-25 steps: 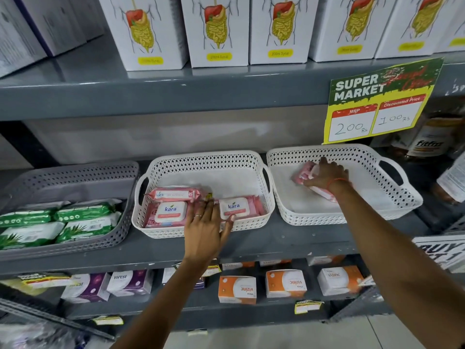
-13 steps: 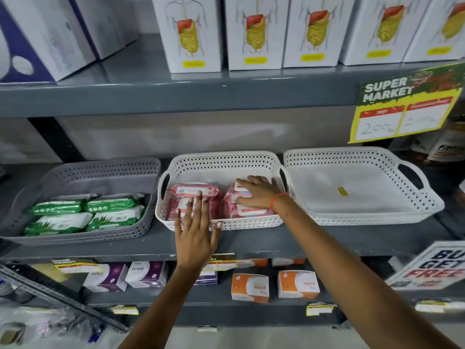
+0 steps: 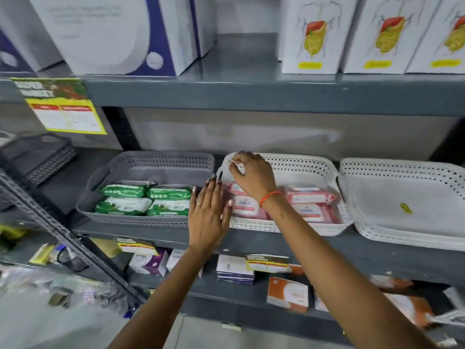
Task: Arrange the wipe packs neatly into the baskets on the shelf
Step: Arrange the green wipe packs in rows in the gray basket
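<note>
Three baskets stand in a row on the grey shelf. The grey basket (image 3: 161, 157) on the left holds several green wipe packs (image 3: 146, 201). The middle white basket (image 3: 302, 159) holds several pink wipe packs (image 3: 312, 197). The right white basket (image 3: 402, 170) holds only a small yellow sticker (image 3: 405, 208). My left hand (image 3: 207, 217) lies flat with fingers spread at the gap between the grey and middle baskets, holding nothing. My right hand (image 3: 254, 175) hovers over the middle basket's back left corner with fingers curled at the rim; whether it grips the rim is unclear.
White boxes (image 3: 314, 34) line the shelf above. A yellow price sign (image 3: 63, 107) hangs at the left, over a black mesh basket (image 3: 37, 157). Small cartons (image 3: 288, 293) fill the lower shelf. A slanted metal bar (image 3: 63, 235) crosses the lower left.
My right hand carried a pink pack from the right basket into the middle one, then moved to its back left corner. My left hand slid left. The view swung left.
</note>
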A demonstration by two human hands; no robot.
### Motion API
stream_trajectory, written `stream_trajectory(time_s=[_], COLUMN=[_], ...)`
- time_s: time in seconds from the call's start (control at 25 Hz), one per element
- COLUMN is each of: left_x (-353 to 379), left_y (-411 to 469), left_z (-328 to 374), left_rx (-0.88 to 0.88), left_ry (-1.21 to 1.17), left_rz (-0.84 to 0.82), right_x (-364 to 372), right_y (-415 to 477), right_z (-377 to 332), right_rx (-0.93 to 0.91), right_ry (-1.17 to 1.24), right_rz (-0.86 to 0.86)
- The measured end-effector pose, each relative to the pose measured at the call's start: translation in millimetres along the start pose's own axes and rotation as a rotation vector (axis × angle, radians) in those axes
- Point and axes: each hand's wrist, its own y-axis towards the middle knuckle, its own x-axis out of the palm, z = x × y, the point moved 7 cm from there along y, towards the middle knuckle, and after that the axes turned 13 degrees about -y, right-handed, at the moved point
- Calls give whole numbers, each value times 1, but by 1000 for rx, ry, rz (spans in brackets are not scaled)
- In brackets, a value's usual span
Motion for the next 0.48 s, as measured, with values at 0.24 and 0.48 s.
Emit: stream_trajectory(time_s=[0.24, 0.48], left_x=[-69, -119], left_y=[16, 1], left_z=[-129, -250], left_rx=[-149, -276], left_ry=[90, 146], left_rz=[28, -17], right_x=[79, 187], right_y=[34, 66], right_z=[-110, -213], right_rx=[-74, -251], right_ry=[230, 133], right_rz=[-140, -599])
